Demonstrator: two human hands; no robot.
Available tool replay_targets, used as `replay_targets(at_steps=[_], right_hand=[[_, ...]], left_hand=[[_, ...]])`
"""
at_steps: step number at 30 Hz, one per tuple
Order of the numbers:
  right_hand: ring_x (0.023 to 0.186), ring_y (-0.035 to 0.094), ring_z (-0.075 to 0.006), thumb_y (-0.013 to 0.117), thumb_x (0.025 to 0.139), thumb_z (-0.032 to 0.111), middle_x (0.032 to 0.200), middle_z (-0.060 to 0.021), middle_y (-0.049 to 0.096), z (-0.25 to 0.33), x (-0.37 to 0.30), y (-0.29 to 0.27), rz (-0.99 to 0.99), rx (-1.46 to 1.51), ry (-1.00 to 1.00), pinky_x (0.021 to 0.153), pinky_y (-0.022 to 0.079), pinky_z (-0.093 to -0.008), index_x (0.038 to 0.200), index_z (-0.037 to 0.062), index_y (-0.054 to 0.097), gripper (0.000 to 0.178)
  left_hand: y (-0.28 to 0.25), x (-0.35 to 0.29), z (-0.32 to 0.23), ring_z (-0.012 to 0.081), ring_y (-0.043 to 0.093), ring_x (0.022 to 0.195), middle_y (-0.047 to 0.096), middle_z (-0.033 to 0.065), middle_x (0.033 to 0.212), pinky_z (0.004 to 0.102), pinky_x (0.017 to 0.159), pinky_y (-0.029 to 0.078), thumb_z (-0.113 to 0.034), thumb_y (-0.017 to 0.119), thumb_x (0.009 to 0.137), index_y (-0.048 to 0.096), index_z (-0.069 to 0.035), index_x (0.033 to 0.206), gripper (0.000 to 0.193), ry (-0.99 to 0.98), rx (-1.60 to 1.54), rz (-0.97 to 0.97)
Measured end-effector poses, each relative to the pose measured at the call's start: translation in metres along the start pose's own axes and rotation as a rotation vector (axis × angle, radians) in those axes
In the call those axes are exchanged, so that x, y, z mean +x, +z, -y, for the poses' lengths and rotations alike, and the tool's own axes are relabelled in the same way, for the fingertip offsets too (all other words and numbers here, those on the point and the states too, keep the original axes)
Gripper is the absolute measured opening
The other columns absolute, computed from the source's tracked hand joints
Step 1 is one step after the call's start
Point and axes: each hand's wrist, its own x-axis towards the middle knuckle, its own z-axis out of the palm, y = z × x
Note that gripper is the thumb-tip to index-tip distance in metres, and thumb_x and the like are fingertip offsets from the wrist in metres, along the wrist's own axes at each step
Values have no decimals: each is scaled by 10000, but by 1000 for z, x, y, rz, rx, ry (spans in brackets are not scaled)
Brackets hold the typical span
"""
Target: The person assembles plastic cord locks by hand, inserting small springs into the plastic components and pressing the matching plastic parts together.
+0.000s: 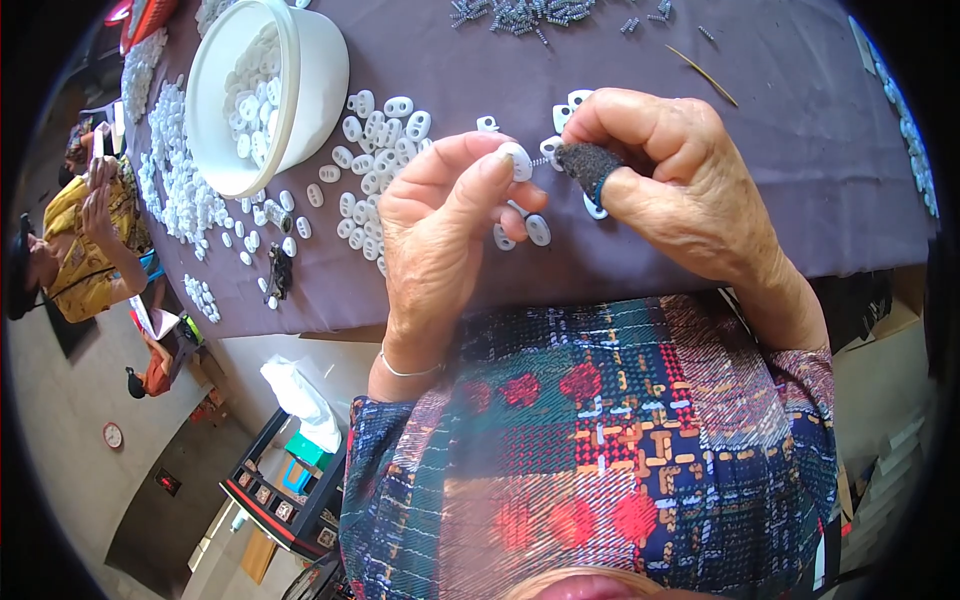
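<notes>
My left hand [440,210] pinches a white oval cord lock piece [518,162] between thumb and fingers. A small metal spring [541,161] bridges the gap from it to a white cord lock piece [551,147] at my right fingertips. My right hand [695,180] is closed on that piece, its thumb wearing a dark cloth finger cover [588,168]. Further white pieces [538,230] lie beneath and between the hands, some partly hidden by the right fingers. To the left of my left hand, several two-holed white oval pieces [372,162] are spread on the cloth.
A white round tub [325,90] holding white pieces lies tilted at the upper left, beside a large white heap [175,165]. Loose springs [525,14] lie at the far edge. A thin brown stick [702,76] rests at right on the purple-grey tablecloth [800,190]. People sit at far left.
</notes>
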Motion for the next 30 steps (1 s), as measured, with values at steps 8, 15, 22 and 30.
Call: replay_targets(at_steps=[8, 15, 22, 30], right_hand=[[665, 503, -49, 474, 708, -62, 714, -7, 535, -1, 1, 0, 11, -6, 33, 582, 417, -199, 872, -32, 559, 187], [661, 505, -59, 484, 706, -64, 710, -12, 535, -2, 0, 2, -12, 19, -16, 579, 416, -206, 879, -29, 558, 191], [639, 516, -85, 474, 688, -65, 706, -37, 544, -4, 1, 2, -2, 1, -43, 577, 418, -227, 877, -28, 560, 211], [579, 520, -141, 504, 674, -23, 674, -83, 544, -9, 3, 7, -20, -36, -140, 544, 395, -258, 849, -13, 565, 186]], left_hand=[[1, 0, 2, 191, 641, 698, 628, 107, 862, 215, 520, 480, -83, 618, 829, 596, 31, 952, 169, -1, 5, -10], [2, 1, 4, 188, 641, 697, 633, 114, 852, 216, 524, 482, -69, 617, 826, 596, 33, 944, 157, 41, 44, -11], [4, -1, 3, 175, 636, 693, 634, 114, 830, 212, 533, 479, -62, 614, 826, 597, 35, 935, 146, 54, 82, -37], [4, -2, 3, 163, 634, 684, 639, 110, 816, 206, 549, 482, -46, 613, 822, 594, 33, 929, 135, 21, 110, -5]])
